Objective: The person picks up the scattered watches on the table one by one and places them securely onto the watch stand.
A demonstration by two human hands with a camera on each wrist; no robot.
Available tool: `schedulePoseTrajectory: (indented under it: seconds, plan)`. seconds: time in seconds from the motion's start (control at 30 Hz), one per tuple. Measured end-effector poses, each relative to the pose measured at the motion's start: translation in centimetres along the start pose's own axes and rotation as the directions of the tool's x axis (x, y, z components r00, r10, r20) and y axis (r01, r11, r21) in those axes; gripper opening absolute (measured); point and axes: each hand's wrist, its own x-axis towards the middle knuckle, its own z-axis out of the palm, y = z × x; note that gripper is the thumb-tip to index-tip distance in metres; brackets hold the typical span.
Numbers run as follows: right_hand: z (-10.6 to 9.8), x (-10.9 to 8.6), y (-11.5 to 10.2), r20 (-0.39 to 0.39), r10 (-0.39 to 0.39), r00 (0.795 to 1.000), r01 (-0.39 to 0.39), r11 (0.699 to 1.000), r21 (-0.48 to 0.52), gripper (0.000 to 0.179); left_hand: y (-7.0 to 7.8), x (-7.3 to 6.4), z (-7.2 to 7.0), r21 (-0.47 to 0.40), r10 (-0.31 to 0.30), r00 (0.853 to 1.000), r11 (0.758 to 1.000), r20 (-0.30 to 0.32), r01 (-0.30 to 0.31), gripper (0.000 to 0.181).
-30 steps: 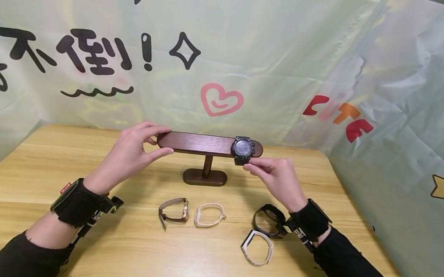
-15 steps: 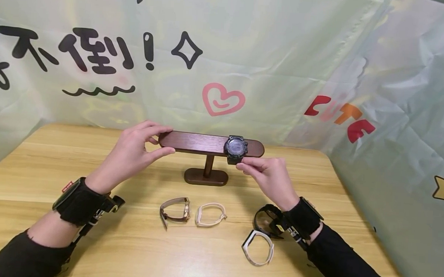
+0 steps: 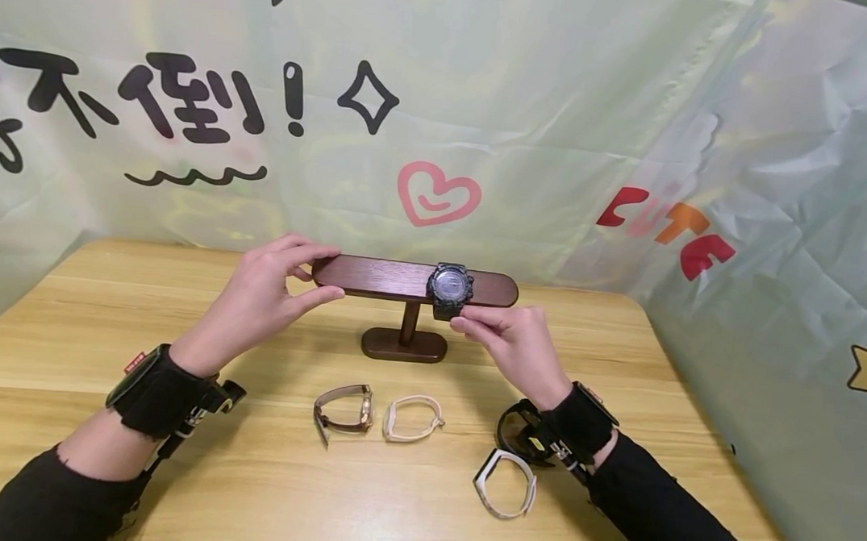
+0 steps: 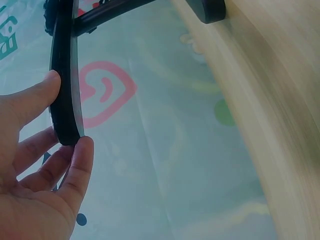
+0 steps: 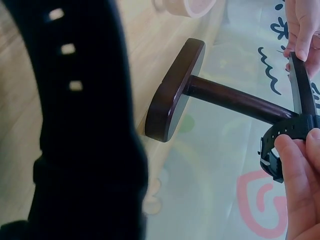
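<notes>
The stand (image 3: 382, 277) was gripped at nine o'clock by the left hand (image 3: 254, 297). The watch (image 3: 450, 286) was pinched at five, apparently, by the right hand (image 3: 522, 345).

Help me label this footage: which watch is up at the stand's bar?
The black watch pinched by the right hand, against the bar; the other black watch, brown-strapped watch and two pale bands are on the table.

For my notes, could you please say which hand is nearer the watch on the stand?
The right hand pinches the watch by its strap; the left hand holds the stand's left end.
</notes>
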Motion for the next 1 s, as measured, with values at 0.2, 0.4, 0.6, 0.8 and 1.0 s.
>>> schedulePoseTrajectory:
  seconds: [0.2,0.4,0.6,0.8,1.0]
  plan:
    - [0.5,0.4,-0.2,0.003,0.005,1.000,-0.005,1.000,0.012,0.015,-0.1,0.0,0.0,0.008,-0.004,1.000,1.000,0.002,0.004,0.049]
    - [0.8,0.5,-0.3,0.001,-0.004,1.000,0.004,1.000,0.010,0.015,0.0,0.0,-0.1,-0.011,-0.007,1.000,1.000,0.010,0.008,0.048]
    - [1.0,0.6,-0.1,-0.010,-0.023,1.000,0.023,1.000,0.016,0.015,-0.1,0.0,0.0,-0.009,-0.006,1.000,1.000,0.008,0.006,0.048]
    - [1.1,0.7,-0.3,-0.005,-0.016,1.000,0.016,1.000,0.016,0.014,-0.1,-0.1,0.0,0.002,-0.013,1.000,1.000,0.010,0.013,0.049]
    - [0.9,0.7,-0.6,0.000,0.023,1.000,-0.023,1.000,-0.022,0.013,0.1,0.0,-0.1,-0.005,-0.009,1.000,1.000,0.010,0.009,0.048]
